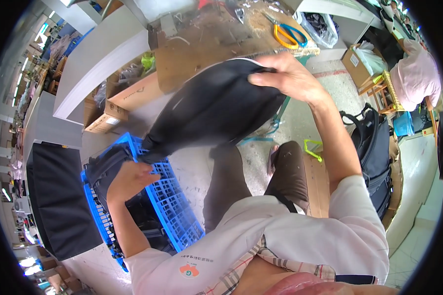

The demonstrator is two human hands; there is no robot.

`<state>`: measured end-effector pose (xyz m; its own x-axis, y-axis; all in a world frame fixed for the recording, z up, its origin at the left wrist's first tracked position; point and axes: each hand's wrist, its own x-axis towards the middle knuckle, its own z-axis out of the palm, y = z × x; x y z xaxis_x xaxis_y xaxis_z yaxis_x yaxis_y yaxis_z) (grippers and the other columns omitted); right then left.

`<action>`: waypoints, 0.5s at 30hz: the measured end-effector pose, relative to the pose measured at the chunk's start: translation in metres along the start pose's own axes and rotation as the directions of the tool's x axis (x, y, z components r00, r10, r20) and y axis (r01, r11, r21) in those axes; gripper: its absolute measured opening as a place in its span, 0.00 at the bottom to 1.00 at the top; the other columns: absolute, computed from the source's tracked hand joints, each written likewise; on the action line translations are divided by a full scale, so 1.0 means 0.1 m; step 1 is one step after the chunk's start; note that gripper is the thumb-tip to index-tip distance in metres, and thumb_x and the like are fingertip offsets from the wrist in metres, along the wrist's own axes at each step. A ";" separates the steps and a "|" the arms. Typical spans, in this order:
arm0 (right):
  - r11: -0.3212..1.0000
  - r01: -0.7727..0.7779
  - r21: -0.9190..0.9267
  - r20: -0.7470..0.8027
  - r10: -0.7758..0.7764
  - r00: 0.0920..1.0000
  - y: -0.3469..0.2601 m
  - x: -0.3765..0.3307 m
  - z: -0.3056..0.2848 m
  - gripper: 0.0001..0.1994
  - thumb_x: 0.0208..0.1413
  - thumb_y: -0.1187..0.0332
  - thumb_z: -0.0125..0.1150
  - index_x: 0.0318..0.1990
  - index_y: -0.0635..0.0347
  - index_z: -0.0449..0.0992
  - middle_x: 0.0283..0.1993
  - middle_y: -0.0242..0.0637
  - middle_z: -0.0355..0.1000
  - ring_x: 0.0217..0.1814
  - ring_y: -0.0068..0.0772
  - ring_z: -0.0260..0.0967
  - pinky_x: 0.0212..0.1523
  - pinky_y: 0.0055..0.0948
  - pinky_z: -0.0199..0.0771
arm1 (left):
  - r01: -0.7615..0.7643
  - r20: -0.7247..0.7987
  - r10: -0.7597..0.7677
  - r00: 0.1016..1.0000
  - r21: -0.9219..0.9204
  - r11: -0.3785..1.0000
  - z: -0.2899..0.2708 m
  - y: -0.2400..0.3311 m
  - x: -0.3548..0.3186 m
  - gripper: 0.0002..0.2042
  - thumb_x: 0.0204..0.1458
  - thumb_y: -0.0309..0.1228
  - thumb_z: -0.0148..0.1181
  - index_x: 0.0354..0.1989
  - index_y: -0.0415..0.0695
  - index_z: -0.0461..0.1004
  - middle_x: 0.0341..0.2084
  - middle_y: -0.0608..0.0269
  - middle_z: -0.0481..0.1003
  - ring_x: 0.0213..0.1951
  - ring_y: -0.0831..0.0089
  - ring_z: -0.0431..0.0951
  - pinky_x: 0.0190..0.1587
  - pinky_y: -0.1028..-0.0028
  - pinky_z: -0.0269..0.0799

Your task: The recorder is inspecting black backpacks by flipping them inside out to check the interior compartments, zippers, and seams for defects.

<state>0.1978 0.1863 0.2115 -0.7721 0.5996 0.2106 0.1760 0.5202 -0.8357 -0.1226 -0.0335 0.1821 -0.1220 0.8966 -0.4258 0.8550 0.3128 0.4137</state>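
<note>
Both hands grip the black bag (pixel 216 108), left hand (pixel 130 178) low over the blue crate (pixel 174 206), right hand (pixel 285 76) on top, seemingly mid-lift; steady holding is needed.

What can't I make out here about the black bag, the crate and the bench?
Head view only:
- Black bag: its underside faces away; the right hand covers its upper end, the left hand its lower tip.
- Blue crate: dark contents, too shadowed to identify, partly behind the left forearm.
- Bench: small clutter near the scissors is blurred.
</note>
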 end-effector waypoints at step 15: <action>0.941 0.077 0.331 -0.421 0.074 0.904 0.55 0.01 0.56 0.30 0.40 0.54 0.62 0.44 0.74 0.63 0.40 0.46 0.67 0.42 0.29 0.63 0.43 0.26 0.62 | -0.511 -0.507 -0.095 0.856 -0.860 -0.011 0.18 0.30 0.98 0.18 0.38 0.22 0.60 0.42 0.41 0.69 0.36 0.63 0.72 0.39 0.72 0.71 0.44 0.74 0.64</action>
<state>0.1728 0.1816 0.1371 -0.4276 0.8367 0.3422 -0.0960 0.3344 -0.9375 -0.1002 0.0583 0.1377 -0.4419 0.8971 0.0042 -0.3802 -0.1915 0.9048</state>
